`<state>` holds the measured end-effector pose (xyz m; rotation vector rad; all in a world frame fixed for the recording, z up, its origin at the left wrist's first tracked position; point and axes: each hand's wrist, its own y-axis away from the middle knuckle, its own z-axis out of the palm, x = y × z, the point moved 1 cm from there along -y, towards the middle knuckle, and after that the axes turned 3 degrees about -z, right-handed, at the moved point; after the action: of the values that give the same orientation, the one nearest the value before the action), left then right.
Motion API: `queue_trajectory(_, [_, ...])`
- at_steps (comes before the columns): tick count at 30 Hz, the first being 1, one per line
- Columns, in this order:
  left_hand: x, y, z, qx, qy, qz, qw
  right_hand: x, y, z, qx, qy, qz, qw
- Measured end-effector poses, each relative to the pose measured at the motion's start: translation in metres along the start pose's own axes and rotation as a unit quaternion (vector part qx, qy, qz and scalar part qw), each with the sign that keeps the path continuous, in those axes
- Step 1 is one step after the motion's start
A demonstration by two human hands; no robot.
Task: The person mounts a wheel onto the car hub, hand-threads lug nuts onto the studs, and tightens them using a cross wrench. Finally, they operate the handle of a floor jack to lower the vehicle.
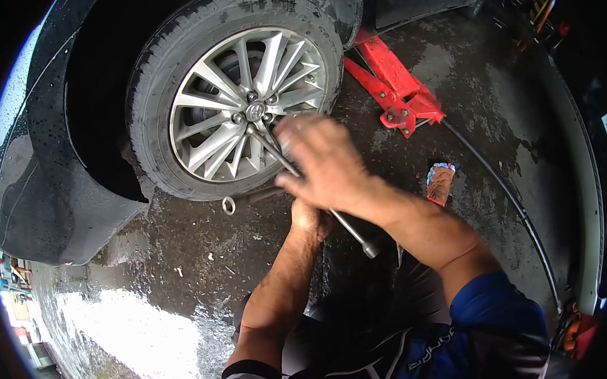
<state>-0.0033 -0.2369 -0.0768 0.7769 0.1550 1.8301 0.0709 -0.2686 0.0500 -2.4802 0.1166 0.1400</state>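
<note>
A metal cross-shaped lug wrench (pixel 349 227) reaches from the lug nuts near the hub of a silver alloy wheel (pixel 271 62) down toward the person. One of its arms ends in a ring-like socket at the left, below the tire (pixel 153 128). My left hand (pixel 309 218) is low on the wrench, near its middle, its fingers wrapped round it and partly hidden by the other hand. Above it, my right hand (pixel 326 158) is blurred by motion, with fingers spread beside the wrench shaft.
A red floor jack (pixel 397 77) stands right of the wheel, its long black handle (pixel 499 181) running down to the right. A brown and blue glove (pixel 441 183) lies on the wet, stained floor (pixel 183 228). A dark car fender (pixel 52 166) is at the left.
</note>
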Motion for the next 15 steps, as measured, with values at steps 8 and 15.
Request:
queue_trajectory(8, [-0.055,0.013,-0.052,-0.133,-0.022,-0.158,0.978,-0.004,-0.028,0.064,-0.185,-0.057,-0.261,0.946])
queue_trajectory(15, [-0.034,0.042,-0.002,-0.046,0.079,-0.151,0.984,0.063,0.18,0.147,-0.37,-0.241,0.386,0.81])
